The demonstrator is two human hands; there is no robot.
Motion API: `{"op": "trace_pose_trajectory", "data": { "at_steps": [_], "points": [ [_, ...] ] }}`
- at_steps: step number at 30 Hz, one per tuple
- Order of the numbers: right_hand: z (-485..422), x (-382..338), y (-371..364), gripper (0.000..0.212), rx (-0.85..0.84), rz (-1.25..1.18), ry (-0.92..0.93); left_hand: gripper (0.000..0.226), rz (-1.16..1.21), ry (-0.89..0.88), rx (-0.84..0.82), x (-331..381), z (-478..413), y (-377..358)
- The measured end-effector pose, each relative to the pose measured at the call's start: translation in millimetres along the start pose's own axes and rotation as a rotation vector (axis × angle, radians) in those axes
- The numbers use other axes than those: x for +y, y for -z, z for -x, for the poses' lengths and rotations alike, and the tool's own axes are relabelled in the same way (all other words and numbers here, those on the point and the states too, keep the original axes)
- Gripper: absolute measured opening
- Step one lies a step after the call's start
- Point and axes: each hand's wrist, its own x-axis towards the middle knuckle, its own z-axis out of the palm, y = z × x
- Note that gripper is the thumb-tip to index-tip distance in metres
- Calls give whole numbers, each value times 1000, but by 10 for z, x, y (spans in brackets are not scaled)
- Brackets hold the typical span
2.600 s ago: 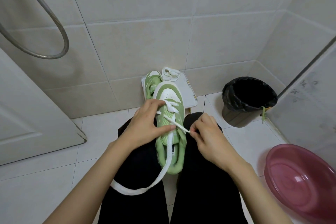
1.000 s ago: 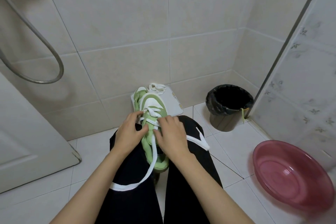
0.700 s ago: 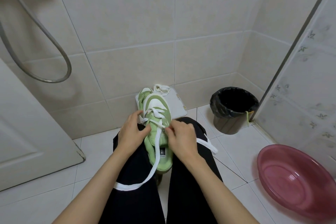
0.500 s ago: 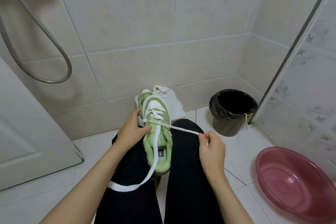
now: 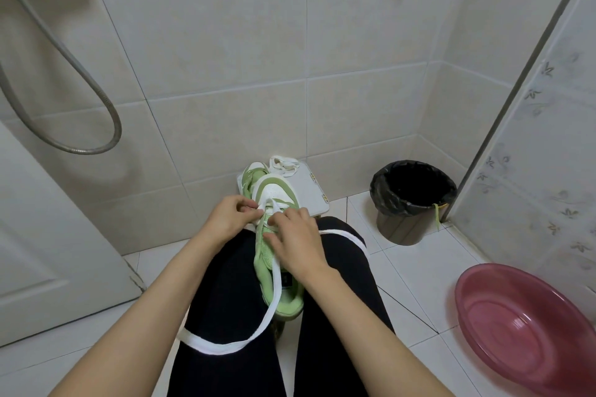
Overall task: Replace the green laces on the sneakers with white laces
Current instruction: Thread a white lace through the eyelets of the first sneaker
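A person sits with a green sneaker [image 5: 283, 301] lying lengthwise on the lap between two black-trousered thighs [image 5: 225, 287], its white toe pointing to 12 o'clock and its heel to 6 o'clock; a white lace [image 5: 225, 345] is threaded through the eyelets near the toe. The left hand [image 5: 230, 217] sits at 10 o'clock of the sneaker, its fingers [image 5: 250, 203] curled, thumb and forefinger clamped together on a bit of the white lace at the shoe's edge; the right hand [image 5: 296, 243] lies over the tongue, its fingers [image 5: 279, 219] bent down onto the lacing, though whether they pinch the lace or merely press it I cannot tell. One long end of the lace runs down the tongue towards 6 o'clock and loops across the left thigh at 7 o'clock; the other end crosses the right thigh towards 3 o'clock.

Beyond the toe, at 12 o'clock, a second sneaker [image 5: 250, 176] and a spare white lace [image 5: 283, 166] rest on a low white stand [image 5: 311, 195] against the tiled wall. A black-lined bin [image 5: 412, 200] stands on the floor at 2 o'clock, with a green lace [image 5: 437, 217] hanging over its rim; a pink basin [image 5: 522, 322] sits at 4 o'clock. A shower hose [image 5: 80, 80] loops on the wall at 10 o'clock, above a white door [image 5: 48, 235] at 9 o'clock.
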Motion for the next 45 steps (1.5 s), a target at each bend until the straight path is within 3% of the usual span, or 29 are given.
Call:
{"op": "trace_pose_trajectory", "data": {
  "at_steps": [6,12,14,17,19,28,32,35,39,45],
  "points": [
    [-69,31,-37,18,63,-70,-9,11,-50,-85,48,-47,0,-23],
    [18,0,-36,12,96,-85,-14,17,-345,-167,437,-118,156,-79],
    [88,10,-9,14,77,-59,-27,12,-346,-214,397,-157,217,-134],
    [207,52,42,16,85,44,-19,17,-158,-260,130,-198,284,-136],
    [266,82,85,13,104,75,-59,17,-117,-264,75,-213,296,-114],
    [390,120,133,6,212,122,-288,4,-65,-275,108,-159,241,-150],
    [205,65,106,29,191,106,-154,4,-169,-347,164,-178,240,-185],
    [81,64,36,22,107,69,1,7,-195,-393,224,-237,270,-222],
    [-19,106,-8,21,93,62,-61,9,-193,-356,256,-263,278,-249],
    [175,115,76,14,92,-149,-29,11,-174,-391,217,-269,351,-251]
  ]
}}
